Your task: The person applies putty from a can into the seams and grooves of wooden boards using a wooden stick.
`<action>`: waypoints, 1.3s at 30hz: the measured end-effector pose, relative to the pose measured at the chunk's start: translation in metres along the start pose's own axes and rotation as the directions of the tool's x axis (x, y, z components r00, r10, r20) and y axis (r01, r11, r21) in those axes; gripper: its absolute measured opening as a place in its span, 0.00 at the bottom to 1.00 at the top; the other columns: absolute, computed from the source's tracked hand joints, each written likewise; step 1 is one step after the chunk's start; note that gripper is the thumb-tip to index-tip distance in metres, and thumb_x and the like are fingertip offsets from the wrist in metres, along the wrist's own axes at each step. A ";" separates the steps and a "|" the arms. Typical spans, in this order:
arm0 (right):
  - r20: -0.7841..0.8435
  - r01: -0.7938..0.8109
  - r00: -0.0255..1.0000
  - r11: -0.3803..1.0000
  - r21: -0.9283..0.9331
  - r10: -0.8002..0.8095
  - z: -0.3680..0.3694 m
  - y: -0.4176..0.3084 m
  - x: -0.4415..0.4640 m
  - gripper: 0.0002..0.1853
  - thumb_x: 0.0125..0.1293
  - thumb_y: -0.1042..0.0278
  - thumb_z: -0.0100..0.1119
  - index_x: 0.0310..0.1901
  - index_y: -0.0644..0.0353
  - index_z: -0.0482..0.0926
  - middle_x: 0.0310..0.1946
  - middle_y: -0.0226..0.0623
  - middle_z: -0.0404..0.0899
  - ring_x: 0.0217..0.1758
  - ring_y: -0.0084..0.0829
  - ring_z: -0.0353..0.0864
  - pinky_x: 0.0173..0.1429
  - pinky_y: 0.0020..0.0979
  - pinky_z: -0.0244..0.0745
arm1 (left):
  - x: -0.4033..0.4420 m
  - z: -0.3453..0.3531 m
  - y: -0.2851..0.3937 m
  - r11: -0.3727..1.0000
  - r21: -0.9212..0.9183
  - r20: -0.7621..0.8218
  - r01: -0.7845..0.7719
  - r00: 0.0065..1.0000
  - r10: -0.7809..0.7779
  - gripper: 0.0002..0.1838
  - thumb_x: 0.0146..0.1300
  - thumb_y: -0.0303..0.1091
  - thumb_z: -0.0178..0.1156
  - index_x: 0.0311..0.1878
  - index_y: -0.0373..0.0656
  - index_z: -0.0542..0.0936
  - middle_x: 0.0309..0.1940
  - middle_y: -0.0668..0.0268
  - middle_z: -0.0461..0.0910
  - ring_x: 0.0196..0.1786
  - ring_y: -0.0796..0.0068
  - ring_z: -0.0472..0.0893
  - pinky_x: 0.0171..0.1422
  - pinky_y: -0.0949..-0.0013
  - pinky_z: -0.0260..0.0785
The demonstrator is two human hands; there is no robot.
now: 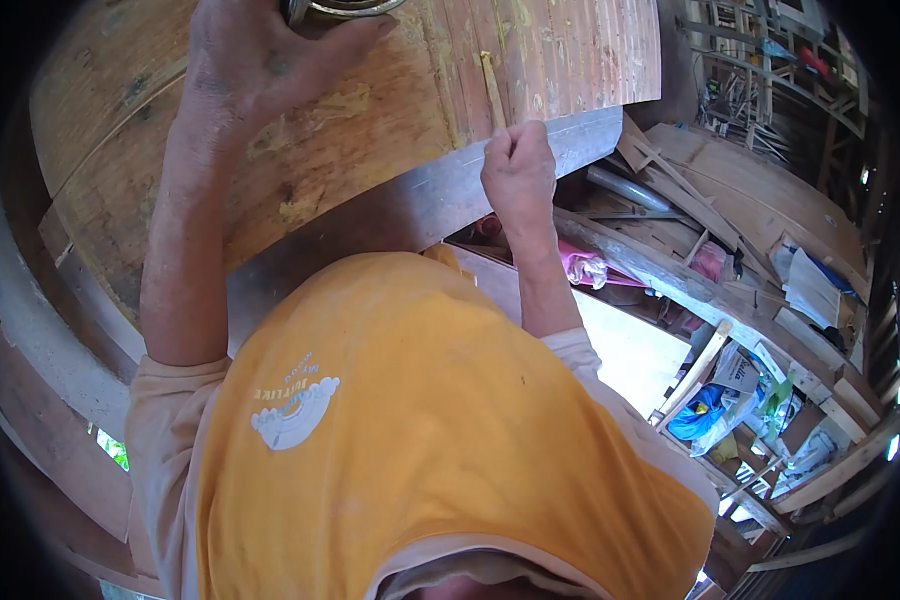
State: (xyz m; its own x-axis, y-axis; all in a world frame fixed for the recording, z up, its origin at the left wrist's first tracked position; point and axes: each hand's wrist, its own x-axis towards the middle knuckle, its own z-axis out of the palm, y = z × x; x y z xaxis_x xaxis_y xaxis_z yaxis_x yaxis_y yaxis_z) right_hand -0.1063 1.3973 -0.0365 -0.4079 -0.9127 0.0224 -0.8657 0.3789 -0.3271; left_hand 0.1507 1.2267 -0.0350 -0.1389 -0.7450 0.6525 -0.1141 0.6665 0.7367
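Note:
At the top edge of the view my left hand (255, 65) is closed round a round metal can (355, 8), its thumb along the near side. Only the can's rim shows, and most of my left fingers are cut off. My right hand (522, 165) makes a fist round a thin wooden stick (493, 92), whose yellowish tip points away from me over a wooden panel (360, 150). The panel has grooved strips on the right and yellow smears in several spots. Whether the stick touches the panel I cannot tell.
A pale board edge (580, 140) runs under the panel's near side. To the right lie a grey pipe (628, 188), loose planks (690, 205), pink plastic (582, 265) and a blue bag (697, 412) among wooden beams. A curved timber (55, 300) stands at the left.

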 end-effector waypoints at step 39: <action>0.257 -0.073 0.966 0.923 0.378 -0.029 -0.008 0.003 -0.002 0.11 0.80 0.68 0.51 0.38 0.64 0.72 0.22 0.38 0.76 0.25 0.29 0.78 0.33 0.34 0.74 | -0.002 0.003 -0.004 0.996 -0.090 -0.007 -0.003 1.000 0.003 0.48 0.50 0.25 0.75 0.76 0.37 0.64 0.51 0.62 0.78 0.53 0.72 0.79 0.60 0.67 0.73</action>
State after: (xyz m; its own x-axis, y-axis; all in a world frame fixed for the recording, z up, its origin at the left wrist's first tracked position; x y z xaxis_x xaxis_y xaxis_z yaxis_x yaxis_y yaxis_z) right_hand -0.1103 1.4015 -0.0303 -0.2940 -0.9320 -0.2118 -0.6600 0.3583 -0.6604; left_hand 0.1482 1.2255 -0.0394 -0.1326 -0.7434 0.6556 -0.0251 0.6637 0.7476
